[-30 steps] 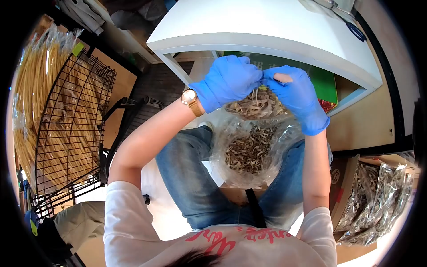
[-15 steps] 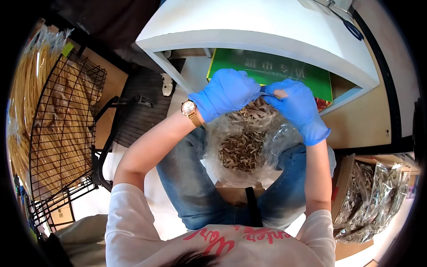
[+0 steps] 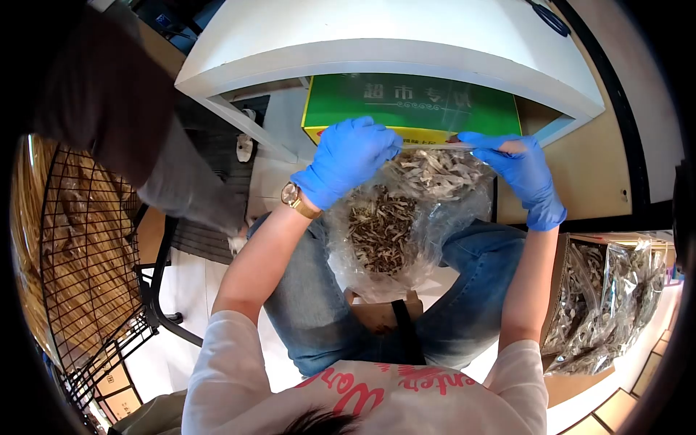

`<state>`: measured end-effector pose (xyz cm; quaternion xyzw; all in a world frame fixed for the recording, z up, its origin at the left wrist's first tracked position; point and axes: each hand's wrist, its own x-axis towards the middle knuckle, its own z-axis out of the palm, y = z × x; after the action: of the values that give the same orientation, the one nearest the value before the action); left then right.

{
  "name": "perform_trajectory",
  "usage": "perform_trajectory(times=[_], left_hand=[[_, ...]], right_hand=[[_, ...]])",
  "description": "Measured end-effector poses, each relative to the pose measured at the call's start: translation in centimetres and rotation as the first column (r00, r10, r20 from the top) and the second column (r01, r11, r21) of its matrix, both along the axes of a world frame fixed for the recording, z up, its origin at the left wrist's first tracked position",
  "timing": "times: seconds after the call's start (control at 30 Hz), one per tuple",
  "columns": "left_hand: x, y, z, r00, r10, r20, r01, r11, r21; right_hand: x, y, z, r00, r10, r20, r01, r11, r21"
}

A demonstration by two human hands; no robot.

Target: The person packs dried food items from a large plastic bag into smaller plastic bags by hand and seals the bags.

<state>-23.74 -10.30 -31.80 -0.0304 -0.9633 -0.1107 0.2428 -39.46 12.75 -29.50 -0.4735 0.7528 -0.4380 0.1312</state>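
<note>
Both my hands wear blue gloves. My left hand (image 3: 351, 156) is closed, its fingers pinching one end of the top edge of a clear plastic bag (image 3: 438, 172). The other end of that edge is pinched by my right hand (image 3: 518, 167), with the edge stretched straight between them. Pale, dried, shrivelled strips fill this bag. Below it, between my knees, a larger open plastic bag (image 3: 433, 243) holds darker dried pieces (image 3: 384, 232); I cannot tell their exact kind.
A green box (image 3: 406, 109) sits under the white table (image 3: 391, 32). Scissors (image 3: 549, 18) lie at its far right. Filled clear bags (image 3: 612, 297) stand in a carton at right. Left are a black wire basket (image 3: 90, 246) and another person's leg (image 3: 192, 177).
My hands have moved apart, pulling the bag's top edge straight, and more of its pale contents shows. Another person's leg has come in at the left. My view has shifted slightly.
</note>
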Motion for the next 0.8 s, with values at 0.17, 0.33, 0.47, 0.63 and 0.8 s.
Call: perform_trajectory(times=[0.17,0.33,0.47,0.63,0.8], left_hand=[[-0.8,-1.5,-0.2,0.999,0.025,0.044,-0.027,0.998,0.057],[0.2,-1.0,-1.7,0.999,-0.002,0.039,-0.003,0.994,0.111],[0.3,1.4,-2.1,0.996,-0.066,0.063,0.063,0.997,0.053],[0.3,2.0,-2.5,0.985,-0.153,0.078,0.14,0.977,0.16],[-0.2,1.8,-2.1,0.983,-0.078,0.167,0.082,0.996,-0.019]], right_hand=[[-0.7,1.0,-1.3,0.996,-0.07,0.058,0.061,0.988,0.145],[-1.6,1.5,-1.7,0.993,-0.106,0.046,0.097,0.981,0.166],[1.8,-1.3,-2.3,0.999,-0.006,-0.05,0.01,0.997,0.079],[5.2,-3.8,-3.0,0.76,0.179,-0.624,-0.005,0.963,0.27],[6.1,-4.4,-2.8,0.825,0.081,-0.559,0.001,0.99,0.144]])
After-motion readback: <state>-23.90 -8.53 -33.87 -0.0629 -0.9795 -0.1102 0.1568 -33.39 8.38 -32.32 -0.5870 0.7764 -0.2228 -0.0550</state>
